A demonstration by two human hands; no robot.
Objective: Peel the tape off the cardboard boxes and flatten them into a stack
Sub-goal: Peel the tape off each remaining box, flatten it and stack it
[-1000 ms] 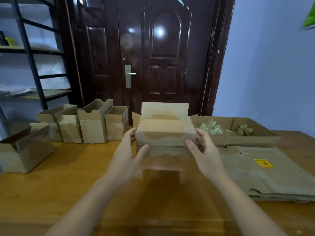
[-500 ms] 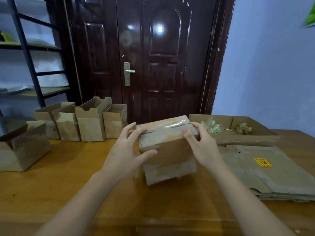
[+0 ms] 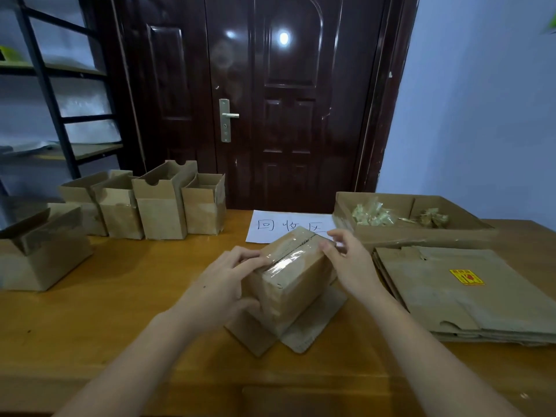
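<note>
Box (image 3: 290,284) sits taped-side up on the bench (image 3: 126,299) between both hands, its lower flaps splayed flat beneath it. Left hand (image 3: 228,281) wraps its near-left corner, fingers curled over the tape (image 3: 293,254). Right hand (image 3: 350,260) pinches at the tape's far end, fingers nearly closed. Flattened stack (image 3: 469,296) lies right of that hand; open boxes (image 3: 162,206) stand beyond the left.

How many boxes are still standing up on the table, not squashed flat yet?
6. Four in a row at the back left, one at the far left, one between the hands. More may hide off-frame.
</note>
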